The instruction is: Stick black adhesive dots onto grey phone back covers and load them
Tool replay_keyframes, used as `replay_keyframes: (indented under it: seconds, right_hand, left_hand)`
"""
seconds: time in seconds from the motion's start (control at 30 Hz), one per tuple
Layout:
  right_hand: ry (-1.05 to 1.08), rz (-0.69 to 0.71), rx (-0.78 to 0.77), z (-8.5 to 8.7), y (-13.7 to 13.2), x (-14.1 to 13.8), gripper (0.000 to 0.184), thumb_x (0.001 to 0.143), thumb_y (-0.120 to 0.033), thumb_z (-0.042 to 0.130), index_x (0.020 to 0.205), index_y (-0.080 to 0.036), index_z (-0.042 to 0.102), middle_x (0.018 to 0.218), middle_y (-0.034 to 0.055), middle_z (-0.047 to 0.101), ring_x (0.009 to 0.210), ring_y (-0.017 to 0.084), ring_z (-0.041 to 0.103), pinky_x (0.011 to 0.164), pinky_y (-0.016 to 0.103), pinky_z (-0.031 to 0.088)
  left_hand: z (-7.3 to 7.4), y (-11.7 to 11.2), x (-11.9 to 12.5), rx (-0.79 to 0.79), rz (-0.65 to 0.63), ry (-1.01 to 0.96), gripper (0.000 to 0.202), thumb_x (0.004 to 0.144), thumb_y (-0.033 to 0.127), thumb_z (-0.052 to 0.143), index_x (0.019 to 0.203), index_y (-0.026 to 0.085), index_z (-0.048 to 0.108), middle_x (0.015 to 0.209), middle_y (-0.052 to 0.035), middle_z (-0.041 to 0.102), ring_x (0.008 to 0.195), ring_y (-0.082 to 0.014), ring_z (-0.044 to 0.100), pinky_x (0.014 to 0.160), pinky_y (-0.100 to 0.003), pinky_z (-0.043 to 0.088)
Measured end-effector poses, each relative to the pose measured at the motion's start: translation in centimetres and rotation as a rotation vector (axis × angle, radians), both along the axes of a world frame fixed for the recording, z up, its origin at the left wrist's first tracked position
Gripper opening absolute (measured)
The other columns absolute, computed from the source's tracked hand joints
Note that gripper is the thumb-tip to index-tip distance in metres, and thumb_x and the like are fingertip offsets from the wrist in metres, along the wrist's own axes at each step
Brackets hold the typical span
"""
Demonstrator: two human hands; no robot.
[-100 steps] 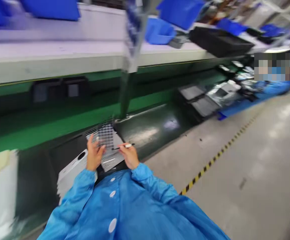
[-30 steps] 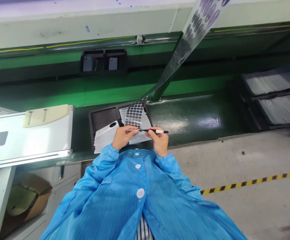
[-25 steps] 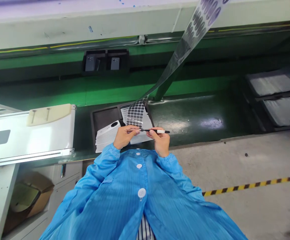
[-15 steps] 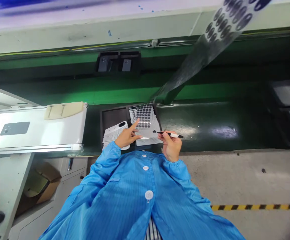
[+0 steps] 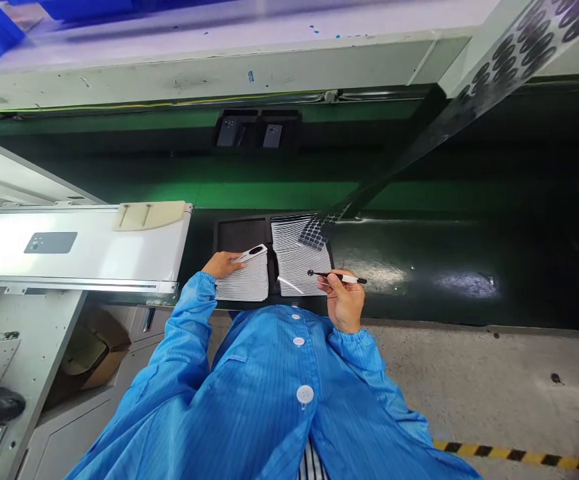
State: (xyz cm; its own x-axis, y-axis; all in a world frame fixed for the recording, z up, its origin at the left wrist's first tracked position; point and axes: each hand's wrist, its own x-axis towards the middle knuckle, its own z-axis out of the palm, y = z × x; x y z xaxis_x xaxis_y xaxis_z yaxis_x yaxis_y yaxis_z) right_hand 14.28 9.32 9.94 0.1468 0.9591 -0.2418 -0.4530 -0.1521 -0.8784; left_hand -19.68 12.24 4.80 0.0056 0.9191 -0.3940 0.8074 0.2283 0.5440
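My left hand (image 5: 222,265) pinches the left end of a white phone back cover (image 5: 255,253) with a dark oval camera opening. That cover is tilted up at the top of the left stack of white covers (image 5: 243,283). Between the fingers of my right hand (image 5: 345,303) is a pen-like tool (image 5: 348,278), white with black ends. A small round black piece (image 5: 310,273) sits at its left tip, over the right stack of covers (image 5: 294,267). Both stacks lie in a black divided tray (image 5: 242,230). A clear strip of round dark stickers (image 5: 313,233) hangs down over the right stack.
The strip rises to the upper right. At left, a white conveyor (image 5: 99,260) carries grey phone covers (image 5: 50,243) and ends near the tray. A second black tray (image 5: 286,133) with grey phone-like pieces lies behind. The dark green bench (image 5: 394,247) extends right.
My left hand has moved left from the sticker strip to the left stack and taken hold of a cover. The strip's lower end has swung up and back. My right hand still holds the tool.
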Motion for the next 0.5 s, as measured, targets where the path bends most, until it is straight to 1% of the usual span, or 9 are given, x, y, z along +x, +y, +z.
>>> replay_keyframes:
  seconds: [0.07,0.1,0.17,0.23,0.3,0.37,0.43,0.5]
  right_hand:
    - [-0.013,0.014,0.001,0.0,0.0,0.0,0.038,0.063,-0.043,0.091,0.084,-0.022,0.068,0.076,-0.0005,0.074,0.064,0.018,0.074,0.057,0.028,0.062]
    - [-0.020,0.019,0.004,0.0,0.0,0.0,0.038,0.063,-0.044,0.090,0.084,-0.022,0.068,0.076,-0.0004,0.074,0.065,0.018,0.074,0.058,0.030,0.062]
    - [-0.025,0.035,0.016,0.4,0.1,0.0,0.037,0.064,-0.044,0.090,0.084,-0.022,0.068,0.077,-0.0002,0.074,0.069,0.020,0.075,0.064,0.033,0.063]
    - [-0.019,0.062,0.030,1.0,0.3,-0.2,0.035,0.065,-0.044,0.089,0.082,-0.023,0.068,0.077,0.0001,0.075,0.077,0.021,0.076,0.073,0.036,0.063]
    - [-0.018,0.102,0.028,1.7,0.5,-0.5,0.033,0.065,-0.043,0.089,0.081,-0.023,0.068,0.079,0.0008,0.076,0.086,0.022,0.076,0.080,0.037,0.062]
    - [-0.038,0.154,0.003,2.4,0.6,-0.9,0.033,0.065,-0.043,0.090,0.082,-0.023,0.069,0.080,0.0014,0.076,0.090,0.023,0.075,0.083,0.036,0.061]
    - [-0.064,0.204,-0.036,2.8,0.8,-1.3,0.035,0.063,-0.043,0.090,0.083,-0.023,0.070,0.081,0.0015,0.076,0.092,0.023,0.075,0.084,0.036,0.060]
    - [-0.084,0.239,-0.074,2.9,0.9,-1.6,0.036,0.061,-0.043,0.091,0.082,-0.022,0.070,0.081,0.0013,0.076,0.091,0.022,0.074,0.084,0.035,0.059]
  left_hand:
    - [0.6,-0.1,-0.2,0.069,0.054,-0.021,0.038,0.087,0.043,0.064,0.113,0.019,0.078,0.111,-0.0077,0.077,0.104,-0.0278,0.071,0.092,-0.029,0.051]
    - [1.0,-0.2,-0.2,0.110,0.090,-0.027,0.038,0.090,0.042,0.059,0.111,0.016,0.078,0.110,-0.0092,0.077,0.103,-0.0277,0.071,0.091,-0.029,0.051]
    - [2.0,-0.4,-0.3,0.189,0.161,-0.043,0.043,0.094,0.041,0.050,0.111,0.012,0.077,0.107,-0.0119,0.077,0.100,-0.0274,0.071,0.088,-0.031,0.052]
    - [3.3,-0.8,0.0,0.229,0.190,-0.083,0.048,0.095,0.046,0.048,0.110,0.011,0.076,0.101,-0.0118,0.077,0.094,-0.0263,0.071,0.080,-0.030,0.053]
    - [4.7,-1.4,0.8,0.216,0.162,-0.177,0.050,0.092,0.054,0.052,0.106,0.012,0.077,0.095,-0.0094,0.078,0.086,-0.0243,0.071,0.072,-0.028,0.054]
    - [6.1,-1.9,2.0,0.173,0.108,-0.315,0.051,0.087,0.058,0.059,0.102,0.014,0.079,0.091,-0.0078,0.078,0.082,-0.0230,0.071,0.067,-0.026,0.053]
    - [7.2,-2.2,3.4,0.130,0.053,-0.438,0.047,0.084,0.057,0.065,0.098,0.015,0.080,0.092,-0.0076,0.078,0.084,-0.0229,0.071,0.069,-0.026,0.054]
    - [7.9,-2.3,4.9,0.092,0.002,-0.496,0.041,0.083,0.052,0.067,0.097,0.016,0.081,0.095,-0.0071,0.079,0.087,-0.0231,0.072,0.074,-0.027,0.055]
